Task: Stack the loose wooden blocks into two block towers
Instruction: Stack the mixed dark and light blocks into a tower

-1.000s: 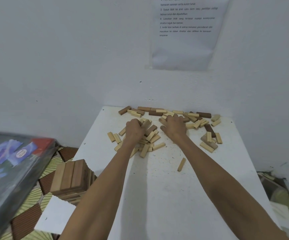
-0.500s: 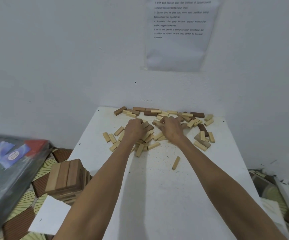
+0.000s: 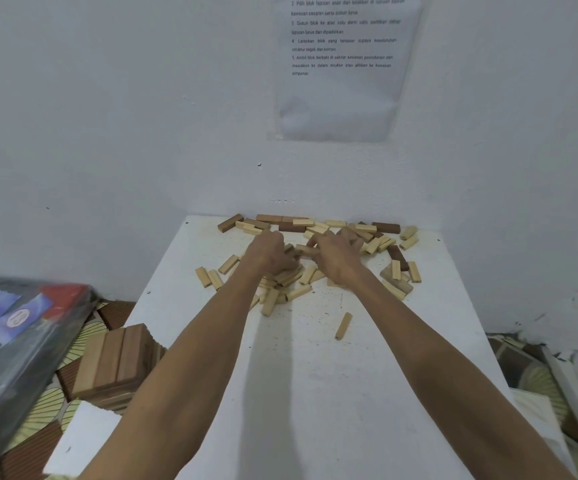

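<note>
Blocks (image 3: 298, 292) pale tan, some dark brown; table (image 3: 315, 393) white, speckled.

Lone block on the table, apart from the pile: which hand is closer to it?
Right. The right hand is in the pile almost straight beyond the lone block. The left hand is also beyond it but well off to the left.

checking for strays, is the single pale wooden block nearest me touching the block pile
Apart. The head view shows bare white table all round the single pale wooden block, clear of the pile of loose wooden blocks.
</note>
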`<move>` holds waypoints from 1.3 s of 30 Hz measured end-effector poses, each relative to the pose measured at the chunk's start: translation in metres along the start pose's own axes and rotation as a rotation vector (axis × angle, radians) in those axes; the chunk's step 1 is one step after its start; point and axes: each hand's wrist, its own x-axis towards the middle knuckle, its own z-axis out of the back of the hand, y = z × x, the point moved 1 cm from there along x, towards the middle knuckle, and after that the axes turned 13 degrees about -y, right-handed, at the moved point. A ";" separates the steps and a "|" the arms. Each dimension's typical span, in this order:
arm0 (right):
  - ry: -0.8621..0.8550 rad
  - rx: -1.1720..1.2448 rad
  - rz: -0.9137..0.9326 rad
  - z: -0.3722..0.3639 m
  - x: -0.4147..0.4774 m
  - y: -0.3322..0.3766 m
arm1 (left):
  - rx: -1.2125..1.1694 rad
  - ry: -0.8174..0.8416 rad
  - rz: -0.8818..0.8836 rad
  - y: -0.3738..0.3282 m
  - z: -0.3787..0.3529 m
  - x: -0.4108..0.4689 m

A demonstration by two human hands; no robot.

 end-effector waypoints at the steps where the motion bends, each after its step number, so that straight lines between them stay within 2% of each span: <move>1: -0.003 0.007 -0.012 0.002 -0.002 -0.002 | -0.016 -0.022 0.002 -0.001 0.002 -0.003; 10: -0.084 0.073 -0.060 0.036 -0.051 0.006 | -0.220 -0.164 0.092 -0.003 0.015 -0.074; 14: -0.154 0.134 -0.113 0.055 -0.115 0.024 | -0.384 -0.206 0.062 0.000 0.017 -0.140; 18: -0.136 0.205 -0.173 0.050 -0.192 0.037 | -0.351 -0.175 -0.005 0.014 0.001 -0.216; 21: -0.069 0.184 -0.156 0.038 -0.233 0.038 | -0.321 -0.103 0.012 0.026 -0.017 -0.252; 27: 0.041 0.194 -0.142 0.024 -0.271 0.037 | -0.280 -0.089 -0.111 0.039 -0.026 -0.274; 30: 0.101 0.255 -0.140 0.026 -0.275 0.030 | -0.233 -0.026 -0.139 0.042 -0.023 -0.271; 36: 0.353 0.328 0.001 0.042 -0.263 0.006 | -0.224 0.153 -0.226 0.054 -0.011 -0.264; 39: 0.397 0.325 0.052 0.045 -0.251 -0.001 | -0.236 0.162 -0.247 0.057 -0.005 -0.258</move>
